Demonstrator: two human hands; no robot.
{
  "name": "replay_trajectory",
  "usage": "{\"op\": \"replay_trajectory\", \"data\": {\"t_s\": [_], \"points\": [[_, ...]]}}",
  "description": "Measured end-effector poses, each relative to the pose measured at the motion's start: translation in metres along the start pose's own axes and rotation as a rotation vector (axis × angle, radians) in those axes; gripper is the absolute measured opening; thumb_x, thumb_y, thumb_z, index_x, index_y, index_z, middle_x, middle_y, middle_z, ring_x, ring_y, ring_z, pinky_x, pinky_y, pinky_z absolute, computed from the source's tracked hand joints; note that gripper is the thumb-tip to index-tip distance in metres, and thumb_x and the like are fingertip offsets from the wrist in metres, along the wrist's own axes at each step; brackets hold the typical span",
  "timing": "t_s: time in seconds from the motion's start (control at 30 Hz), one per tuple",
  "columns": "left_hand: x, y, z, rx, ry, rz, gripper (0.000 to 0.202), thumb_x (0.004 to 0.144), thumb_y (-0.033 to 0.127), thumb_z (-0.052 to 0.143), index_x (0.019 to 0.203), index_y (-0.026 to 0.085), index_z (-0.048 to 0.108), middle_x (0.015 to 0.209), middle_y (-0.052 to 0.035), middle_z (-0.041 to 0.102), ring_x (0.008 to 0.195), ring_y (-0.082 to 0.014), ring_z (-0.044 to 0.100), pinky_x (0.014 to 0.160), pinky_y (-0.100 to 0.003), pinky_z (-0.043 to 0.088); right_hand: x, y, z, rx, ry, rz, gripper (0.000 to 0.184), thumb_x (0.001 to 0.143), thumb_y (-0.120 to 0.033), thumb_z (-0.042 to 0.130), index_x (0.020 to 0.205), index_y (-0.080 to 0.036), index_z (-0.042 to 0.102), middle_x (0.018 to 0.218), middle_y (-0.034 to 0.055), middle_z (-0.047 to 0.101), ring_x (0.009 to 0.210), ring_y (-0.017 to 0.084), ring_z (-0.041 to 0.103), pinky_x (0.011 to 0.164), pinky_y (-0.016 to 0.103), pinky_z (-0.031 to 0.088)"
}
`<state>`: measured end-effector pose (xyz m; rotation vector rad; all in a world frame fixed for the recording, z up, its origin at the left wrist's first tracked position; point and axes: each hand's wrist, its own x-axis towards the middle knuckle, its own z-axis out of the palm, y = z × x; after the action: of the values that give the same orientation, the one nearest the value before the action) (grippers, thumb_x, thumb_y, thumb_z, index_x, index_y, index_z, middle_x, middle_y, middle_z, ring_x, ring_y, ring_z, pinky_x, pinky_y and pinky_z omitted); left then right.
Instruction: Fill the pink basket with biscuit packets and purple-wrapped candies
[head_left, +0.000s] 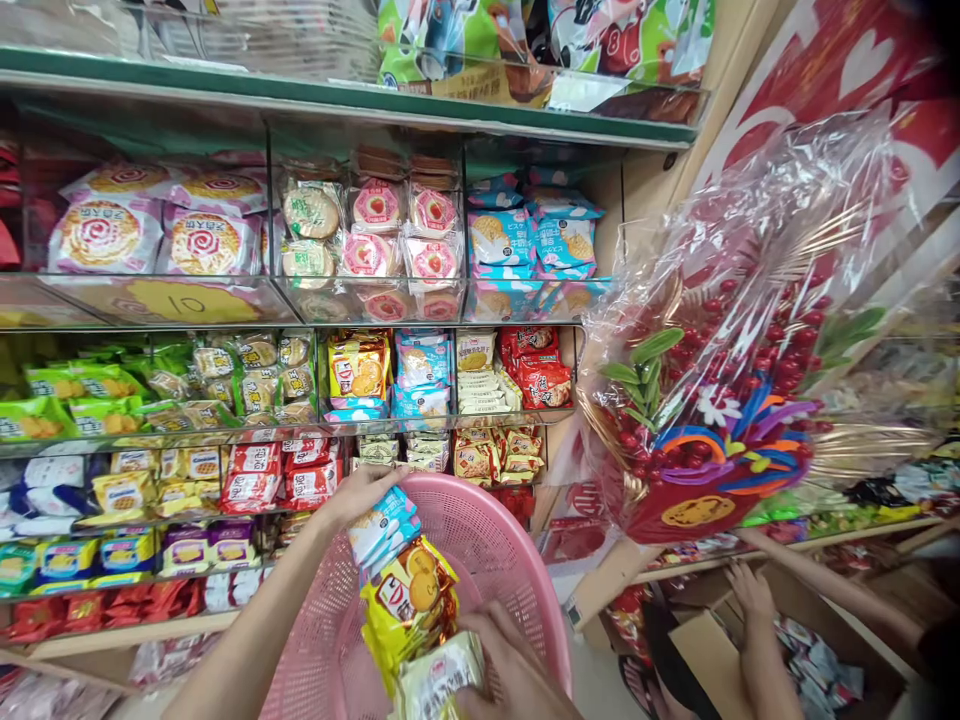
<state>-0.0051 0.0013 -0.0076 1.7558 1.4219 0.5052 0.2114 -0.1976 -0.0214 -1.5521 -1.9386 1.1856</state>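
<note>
My left hand reaches forward over the rim of a pink plastic basket and grips a few blue-and-white snack packets. My right hand, low in the view, is closed on a stack of packets: yellow-and-orange biscuit packets on top and a pale cream packet at the bottom. The stack hangs above the basket's inside. Behind the basket, shelves of packaged biscuits rise in clear compartments.
A large cellophane-wrapped decoration with red berries and coloured ribbons leans at the right. Below it, another person's hands rest on a cardboard box of wrapped sweets. Green-edged shelf runs overhead.
</note>
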Motion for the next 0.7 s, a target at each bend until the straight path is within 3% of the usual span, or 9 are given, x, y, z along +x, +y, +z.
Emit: {"op": "replay_trajectory", "data": {"t_s": [0.17, 0.37, 0.43, 0.7], "points": [[-0.003, -0.004, -0.001, -0.039, -0.004, -0.014, 0.053, 0.064, 0.067, 0.049, 0.067, 0.017, 0.064, 0.054, 0.0007, 0.058, 0.054, -0.0155, 0.049, 0.051, -0.023, 0.032, -0.001, 0.004, 0.003, -0.072, -0.024, -0.005, 0.061, 0.065, -0.019, 0.053, 0.125, -0.018, 0.039, 0.129, 0.0088, 0.037, 0.121, 0.019, 0.036, 0.101, 0.026, 0.027], [-0.004, -0.005, -0.002, -0.034, -0.005, -0.023, 0.048, 0.065, 0.064, 0.050, 0.062, 0.017, 0.060, 0.051, 0.0025, 0.053, 0.051, -0.0133, 0.045, 0.050, -0.022, 0.030, 0.000, -0.002, 0.003, -0.276, -0.259, 0.111, 0.109, 0.051, -0.037, 0.071, 0.140, -0.018, 0.010, 0.146, 0.0140, 0.011, 0.130, 0.034, 0.019, 0.103, 0.046, 0.023], [-0.005, -0.005, -0.003, -0.025, 0.005, -0.022, 0.047, 0.065, 0.063, 0.050, 0.060, 0.017, 0.058, 0.051, 0.0025, 0.052, 0.052, -0.0133, 0.045, 0.051, -0.022, 0.031, 0.001, -0.004, 0.004, -0.337, -0.296, 0.142, 0.112, 0.051, -0.037, 0.072, 0.140, -0.019, 0.006, 0.146, 0.0150, 0.010, 0.128, 0.037, 0.021, 0.101, 0.050, 0.024], [-0.003, -0.006, -0.005, -0.016, 0.001, -0.015, 0.049, 0.064, 0.064, 0.050, 0.063, 0.017, 0.062, 0.052, 0.0017, 0.055, 0.052, -0.0144, 0.046, 0.050, -0.023, 0.030, 0.010, -0.002, 0.015, -0.350, -0.194, 0.104, 0.105, 0.051, -0.024, 0.072, 0.139, -0.021, 0.015, 0.145, 0.0136, 0.016, 0.125, 0.037, 0.029, 0.098, 0.051, 0.028]]}}
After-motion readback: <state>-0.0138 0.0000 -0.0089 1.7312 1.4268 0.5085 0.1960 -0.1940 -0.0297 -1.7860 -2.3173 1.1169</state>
